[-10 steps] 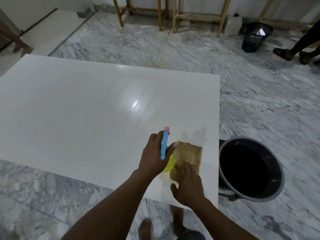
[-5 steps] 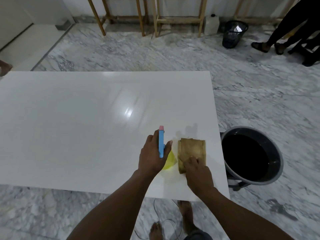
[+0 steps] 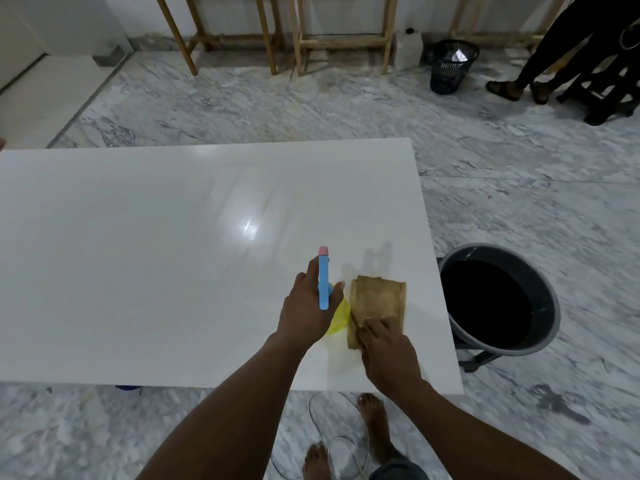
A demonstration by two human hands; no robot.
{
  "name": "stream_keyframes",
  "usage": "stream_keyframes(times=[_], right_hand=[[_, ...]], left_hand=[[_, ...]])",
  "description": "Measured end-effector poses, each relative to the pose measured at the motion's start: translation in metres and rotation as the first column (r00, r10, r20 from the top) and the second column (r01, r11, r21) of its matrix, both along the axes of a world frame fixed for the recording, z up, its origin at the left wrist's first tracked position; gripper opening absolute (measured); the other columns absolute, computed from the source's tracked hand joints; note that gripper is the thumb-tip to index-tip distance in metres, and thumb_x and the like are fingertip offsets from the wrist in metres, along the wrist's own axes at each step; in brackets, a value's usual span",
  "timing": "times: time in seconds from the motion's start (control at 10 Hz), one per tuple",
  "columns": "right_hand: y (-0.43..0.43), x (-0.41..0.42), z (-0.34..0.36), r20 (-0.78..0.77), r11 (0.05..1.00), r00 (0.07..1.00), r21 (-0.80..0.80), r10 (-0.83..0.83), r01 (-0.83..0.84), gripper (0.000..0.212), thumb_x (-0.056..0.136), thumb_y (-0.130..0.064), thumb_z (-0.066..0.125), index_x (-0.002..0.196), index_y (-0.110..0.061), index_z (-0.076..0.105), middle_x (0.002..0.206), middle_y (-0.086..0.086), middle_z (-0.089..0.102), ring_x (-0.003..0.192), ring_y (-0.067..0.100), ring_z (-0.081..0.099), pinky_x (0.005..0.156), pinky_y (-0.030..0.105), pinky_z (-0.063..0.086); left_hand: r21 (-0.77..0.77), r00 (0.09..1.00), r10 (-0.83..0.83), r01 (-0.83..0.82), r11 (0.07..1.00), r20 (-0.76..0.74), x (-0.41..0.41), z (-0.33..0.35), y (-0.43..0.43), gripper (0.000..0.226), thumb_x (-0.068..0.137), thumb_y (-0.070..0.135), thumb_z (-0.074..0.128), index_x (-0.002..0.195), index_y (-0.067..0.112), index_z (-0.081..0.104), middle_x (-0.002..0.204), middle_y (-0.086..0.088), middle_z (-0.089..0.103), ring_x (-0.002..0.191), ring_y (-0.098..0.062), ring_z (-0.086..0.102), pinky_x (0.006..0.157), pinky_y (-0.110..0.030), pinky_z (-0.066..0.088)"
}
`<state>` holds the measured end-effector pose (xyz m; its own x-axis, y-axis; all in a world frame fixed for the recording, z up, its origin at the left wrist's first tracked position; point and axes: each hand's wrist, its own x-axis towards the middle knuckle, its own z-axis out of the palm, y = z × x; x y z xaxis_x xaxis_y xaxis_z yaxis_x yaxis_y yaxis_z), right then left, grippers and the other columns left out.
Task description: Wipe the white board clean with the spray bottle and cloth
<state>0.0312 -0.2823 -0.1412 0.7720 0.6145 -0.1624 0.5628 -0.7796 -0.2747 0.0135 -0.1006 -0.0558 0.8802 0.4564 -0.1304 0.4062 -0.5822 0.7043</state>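
Observation:
A large glossy white board (image 3: 156,265) lies flat, raised above the marble floor. My left hand (image 3: 306,311) grips a spray bottle (image 3: 324,282) with a blue trigger head, pink nozzle tip and yellow body, held over the board's near right part, nozzle pointing away from me. Just right of it a folded tan cloth (image 3: 377,301) lies flat on the board. My right hand (image 3: 389,353) presses on the cloth's near end, fingers spread on it. A faint damp patch shows beyond the cloth.
A grey bucket (image 3: 547,306) with a dark inside stands on the floor at the board's right edge. Wooden stands (image 3: 343,39), a white jug and a black mesh bin (image 3: 450,67) line the far wall. Another person's legs (image 3: 540,53) are at far right. My bare feet (image 3: 374,417) are below the board's near edge.
The view has swung so the board sits squarer. My right hand and the cloth have shifted slightly right, towards the board's edge. The bottle stays in my left hand.

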Motion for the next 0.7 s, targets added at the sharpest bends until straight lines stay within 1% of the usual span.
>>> stream_keyframes(times=[0.1, 0.2, 0.3, 0.4, 0.5, 0.6, 0.7], right_hand=[[0.004, -0.004, 0.001, -0.023, 0.999, 0.999, -0.007, -0.034, 0.034, 0.031, 0.064, -0.017, 0.078, 0.094, -0.017, 0.073, 0.105, 0.0, 0.068, 0.101, 0.031, 0.063, 0.059, 0.035, 0.056], [0.006, -0.001, 0.004, -0.054, 0.999, 0.998, -0.028, -0.043, 0.042, 0.029, 0.071, -0.022, 0.073, 0.1, -0.018, 0.073, 0.112, -0.002, 0.065, 0.11, 0.029, 0.06, 0.061, 0.035, 0.057], [0.005, 0.001, 0.012, -0.102, 0.998, 0.994, -0.06, -0.027, 0.021, 0.038, 0.083, -0.027, 0.064, 0.12, -0.02, 0.066, 0.13, -0.003, 0.057, 0.127, 0.027, 0.048, 0.077, 0.039, 0.057], [0.004, -0.001, 0.015, -0.159, 0.994, 0.987, -0.108, -0.023, 0.006, 0.053, 0.087, -0.03, 0.059, 0.139, -0.022, 0.05, 0.145, -0.004, 0.046, 0.139, 0.027, 0.034, 0.094, 0.04, 0.052], [0.004, 0.001, 0.023, -0.195, 0.988, 0.981, -0.153, 0.005, -0.036, 0.06, 0.088, -0.029, 0.054, 0.145, -0.022, 0.041, 0.15, -0.005, 0.038, 0.142, 0.027, 0.027, 0.099, 0.038, 0.046], [0.007, 0.011, 0.03, -0.313, 0.971, 0.95, -0.231, -0.014, -0.061, 0.059, 0.089, -0.031, 0.052, 0.146, -0.021, 0.04, 0.152, -0.002, 0.036, 0.143, 0.028, 0.027, 0.105, 0.041, 0.042], [0.014, 0.031, 0.042, -0.462, 0.947, 0.885, -0.307, -0.06, -0.096, 0.049, 0.094, -0.034, 0.049, 0.141, -0.018, 0.046, 0.146, 0.002, 0.046, 0.132, 0.026, 0.045, 0.105, 0.04, 0.044]], left_hand=[[0.003, 1.0, -0.001, 0.001, 1.0, -0.007, 0.002, -0.003, 0.001, 0.067, 0.098, 0.051, 0.06, 0.153, 0.021, 0.036, 0.123, -0.007, 0.065, 0.1, -0.023, 0.068, 0.088, -0.03, 0.054], [0.007, 1.0, -0.011, 0.011, 1.0, -0.018, 0.003, -0.003, 0.001, 0.069, 0.098, 0.052, 0.059, 0.154, 0.02, 0.036, 0.128, -0.007, 0.063, 0.104, -0.023, 0.068, 0.09, -0.031, 0.054], [-0.001, 0.999, -0.013, 0.013, 1.0, -0.043, 0.003, -0.001, 0.001, 0.069, 0.098, 0.052, 0.059, 0.154, 0.018, 0.035, 0.127, -0.007, 0.063, 0.105, -0.024, 0.067, 0.092, -0.033, 0.054], [-0.004, 0.992, -0.046, 0.045, 0.999, -0.116, 0.004, -0.002, 0.004, 0.07, 0.097, 0.055, 0.06, 0.152, 0.019, 0.036, 0.12, -0.008, 0.064, 0.1, -0.024, 0.067, 0.094, -0.037, 0.058], [-0.007, 0.946, -0.117, 0.12, 0.993, -0.302, -0.001, -0.001, 0.017, 0.064, 0.089, 0.066, 0.062, 0.135, 0.024, 0.046, 0.114, -0.008, 0.063, 0.097, -0.027, 0.068, 0.093, -0.047, 0.06], [-0.034, 0.844, -0.248, 0.264, 0.964, -0.476, -0.008, 0.006, 0.027, 0.073, 0.089, 0.058, 0.069, 0.146, 0.024, 0.039, 0.13, -0.009, 0.061, 0.113, -0.029, 0.063, 0.1, -0.045, 0.054], [0.012, 0.763, -0.288, 0.361, 0.933, -0.579, -0.009, 0.025, 0.032, 0.079, 0.091, 0.05, 0.071, 0.153, 0.018, 0.034, 0.141, -0.01, 0.058, 0.124, -0.029, 0.059, 0.105, -0.042, 0.051]])
